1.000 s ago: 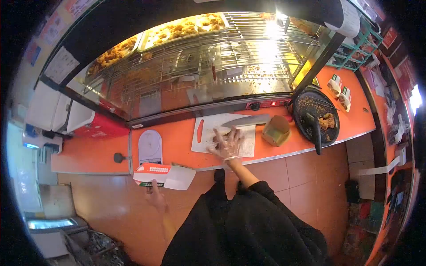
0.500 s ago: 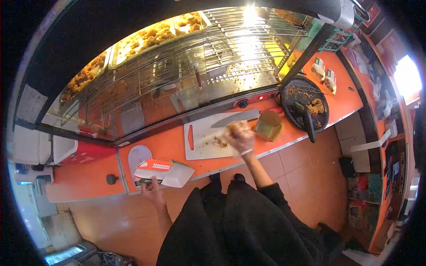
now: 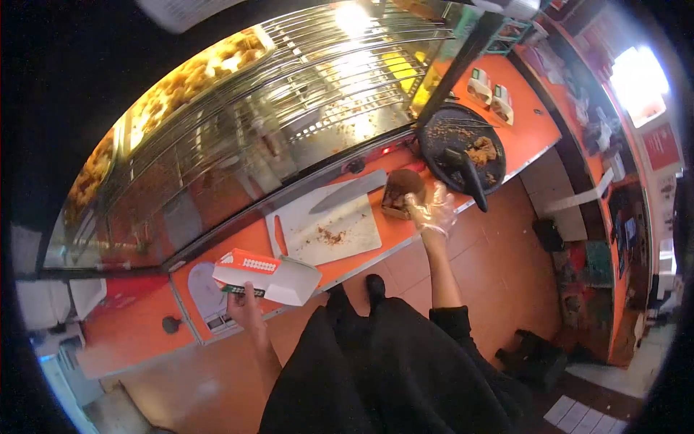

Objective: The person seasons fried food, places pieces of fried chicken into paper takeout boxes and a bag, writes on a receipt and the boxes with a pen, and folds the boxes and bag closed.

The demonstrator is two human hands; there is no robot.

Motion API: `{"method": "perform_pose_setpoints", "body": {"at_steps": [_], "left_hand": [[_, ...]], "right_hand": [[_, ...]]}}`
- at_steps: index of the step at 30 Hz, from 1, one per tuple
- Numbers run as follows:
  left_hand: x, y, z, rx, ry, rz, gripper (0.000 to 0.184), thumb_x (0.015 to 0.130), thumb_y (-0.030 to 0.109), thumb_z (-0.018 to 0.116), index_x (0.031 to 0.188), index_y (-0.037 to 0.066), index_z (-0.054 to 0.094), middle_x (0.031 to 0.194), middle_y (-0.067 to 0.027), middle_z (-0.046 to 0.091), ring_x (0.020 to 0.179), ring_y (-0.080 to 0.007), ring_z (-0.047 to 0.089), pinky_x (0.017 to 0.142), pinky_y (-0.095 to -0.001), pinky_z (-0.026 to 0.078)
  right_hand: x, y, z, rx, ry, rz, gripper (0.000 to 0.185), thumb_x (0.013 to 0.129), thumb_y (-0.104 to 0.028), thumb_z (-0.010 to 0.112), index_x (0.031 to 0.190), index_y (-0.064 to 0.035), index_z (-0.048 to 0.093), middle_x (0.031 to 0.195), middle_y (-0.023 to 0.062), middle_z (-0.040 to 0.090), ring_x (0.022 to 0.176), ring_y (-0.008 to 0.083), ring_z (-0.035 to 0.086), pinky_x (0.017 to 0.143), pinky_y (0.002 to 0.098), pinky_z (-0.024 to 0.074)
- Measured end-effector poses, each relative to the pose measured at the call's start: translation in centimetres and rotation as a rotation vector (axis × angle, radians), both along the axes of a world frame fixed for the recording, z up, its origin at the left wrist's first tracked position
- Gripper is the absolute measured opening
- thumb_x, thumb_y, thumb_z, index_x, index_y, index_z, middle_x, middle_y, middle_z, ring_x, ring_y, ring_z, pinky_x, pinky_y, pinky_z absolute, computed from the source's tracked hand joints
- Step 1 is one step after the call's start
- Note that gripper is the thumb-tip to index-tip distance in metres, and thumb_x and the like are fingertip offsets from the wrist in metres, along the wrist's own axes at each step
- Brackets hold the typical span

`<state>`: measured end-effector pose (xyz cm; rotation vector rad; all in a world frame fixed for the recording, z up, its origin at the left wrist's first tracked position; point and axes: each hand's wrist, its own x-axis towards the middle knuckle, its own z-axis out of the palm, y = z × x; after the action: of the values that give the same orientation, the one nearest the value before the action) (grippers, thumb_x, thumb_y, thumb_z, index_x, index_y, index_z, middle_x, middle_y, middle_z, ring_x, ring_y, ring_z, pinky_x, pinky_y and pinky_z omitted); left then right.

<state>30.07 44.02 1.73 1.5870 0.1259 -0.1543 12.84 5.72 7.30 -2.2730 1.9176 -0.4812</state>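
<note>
My left hand (image 3: pixel 244 304) holds a red and white carton (image 3: pixel 271 276) by its lower left side, above the counter's front edge. My right hand (image 3: pixel 432 211), in a clear plastic glove, has its fingers apart at the right side of a brown box (image 3: pixel 397 195) with dark food inside. Left of the box, a white cutting board (image 3: pixel 307 242) bears brown crumbs (image 3: pixel 331 236) and a large knife (image 3: pixel 348 191) near its back edge.
A black pan (image 3: pixel 443 130) with fried food and a black-handled tool stands right of the box. Two small cartons (image 3: pixel 490 96) are beyond it. A scale (image 3: pixel 206 289) lies at the left. Behind runs a heated glass cabinet (image 3: pixel 275 173).
My right hand has left the board with the food and moved right to the brown box, where its fingers have spread. Food now shows inside the box. The camera view has turned.
</note>
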Motion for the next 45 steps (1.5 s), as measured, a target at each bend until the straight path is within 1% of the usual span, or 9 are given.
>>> {"method": "perform_pose_setpoints", "body": {"at_steps": [7, 9, 15, 28, 30, 34, 36, 38, 45], "left_hand": [[-0.6, -8.7, 2.0, -0.149, 0.13, -0.119, 0.021, 0.087, 0.005, 0.065, 0.106, -0.003, 0.061, 0.085, -0.0048, 0.064, 0.054, -0.0037, 0.05, 0.041, -0.0198, 0.038], [-0.4, -11.5, 3.0, -0.037, 0.159, -0.359, 0.023, 0.087, 0.008, 0.065, 0.106, -0.003, 0.06, 0.077, -0.0045, 0.062, 0.046, -0.0037, 0.046, 0.039, -0.021, 0.036], [-7.0, -29.8, 7.6, -0.097, 0.182, -0.619, 0.025, 0.085, 0.008, 0.064, 0.106, -0.004, 0.059, 0.063, -0.0017, 0.057, 0.038, -0.0038, 0.039, 0.037, -0.021, 0.03], [-20.1, -57.3, 6.5, 0.111, -0.122, -0.386, 0.023, 0.079, 0.007, 0.068, 0.099, -0.005, 0.066, 0.081, 0.0009, 0.059, 0.071, -0.0071, 0.055, 0.067, -0.0225, 0.045], [-21.4, -59.4, 6.4, 0.063, -0.009, -0.337, 0.025, 0.079, 0.005, 0.068, 0.102, -0.005, 0.066, 0.083, 0.0007, 0.058, 0.071, -0.0066, 0.056, 0.063, -0.0217, 0.045], [-23.5, -63.3, 7.8, 0.149, -0.158, -0.364, 0.035, 0.078, 0.003, 0.07, 0.111, -0.006, 0.065, 0.084, -0.0009, 0.058, 0.067, -0.0058, 0.056, 0.056, -0.0213, 0.046], [-23.9, -65.6, 7.4, 0.129, -0.197, -0.325, 0.037, 0.077, 0.003, 0.071, 0.113, -0.006, 0.064, 0.087, -0.0027, 0.059, 0.069, -0.0067, 0.058, 0.058, -0.0216, 0.048], [-23.9, -67.4, 7.2, 0.11, -0.228, -0.331, 0.038, 0.077, 0.003, 0.071, 0.113, -0.006, 0.064, 0.089, -0.0033, 0.06, 0.071, -0.0074, 0.059, 0.061, -0.0217, 0.049], [-24.9, -70.8, 8.4, -0.101, -0.187, -0.391, 0.038, 0.078, 0.002, 0.07, 0.115, -0.003, 0.064, 0.093, -0.0046, 0.063, 0.083, -0.0094, 0.061, 0.076, -0.0236, 0.05]], "right_hand": [[-7.7, -7.7, -9.7, 0.117, 0.343, 0.675, 0.033, 0.077, -0.027, 0.068, 0.097, -0.0011, 0.067, 0.072, 0.0123, 0.068, 0.058, 0.0218, 0.067, 0.051, 0.0386, 0.0528], [-11.6, -8.9, -12.1, 0.758, -1.363, 0.09, 0.018, 0.079, -0.012, 0.064, 0.093, -0.0013, 0.067, 0.07, 0.0116, 0.067, 0.048, 0.0184, 0.063, 0.041, 0.0313, 0.0496], [-20.3, -22.9, 6.9, 0.591, -0.875, -0.118, 0.012, 0.086, -0.005, 0.058, 0.09, 0.0055, 0.062, 0.067, 0.0147, 0.064, 0.045, 0.0173, 0.06, 0.038, 0.0271, 0.0467], [-32.0, -64.8, -9.9, 0.331, -0.843, -0.242, 0.024, 0.087, -0.022, 0.058, 0.092, 0.0016, 0.065, 0.073, 0.0152, 0.064, 0.057, 0.0293, 0.061, 0.054, 0.0419, 0.0524], [-32.9, -68.1, -10.0, -0.078, 0.472, 0.345, 0.029, 0.091, -0.024, 0.055, 0.101, 0.0016, 0.062, 0.081, 0.0183, 0.065, 0.064, 0.0295, 0.063, 0.059, 0.0415, 0.0534], [-28.2, -60.5, 3.2, 0.107, -0.276, -0.123, 0.041, 0.092, -0.032, 0.053, 0.113, 0.0023, 0.058, 0.101, 0.0183, 0.064, 0.092, 0.0309, 0.063, 0.081, 0.0403, 0.0518], [-26.6, -57.8, -1.6, 0.674, -1.937, 0.119, 0.043, 0.094, -0.032, 0.051, 0.115, 0.0047, 0.057, 0.102, 0.02, 0.065, 0.097, 0.0338, 0.062, 0.087, 0.0416, 0.0494], [-24.4, -54.2, -4.1, 0.024, -0.403, 0.888, 0.035, 0.097, -0.03, 0.049, 0.107, -0.0011, 0.065, 0.096, 0.0155, 0.068, 0.095, 0.0241, 0.064, 0.084, 0.0398, 0.0495], [-20.7, -48.1, 4.2, 0.927, -0.92, 0.757, 0.031, 0.095, -0.03, 0.055, 0.083, -0.0026, 0.062, 0.074, -0.0001, 0.057, 0.069, 0.0112, 0.052, 0.061, 0.0303, 0.0429]]}}
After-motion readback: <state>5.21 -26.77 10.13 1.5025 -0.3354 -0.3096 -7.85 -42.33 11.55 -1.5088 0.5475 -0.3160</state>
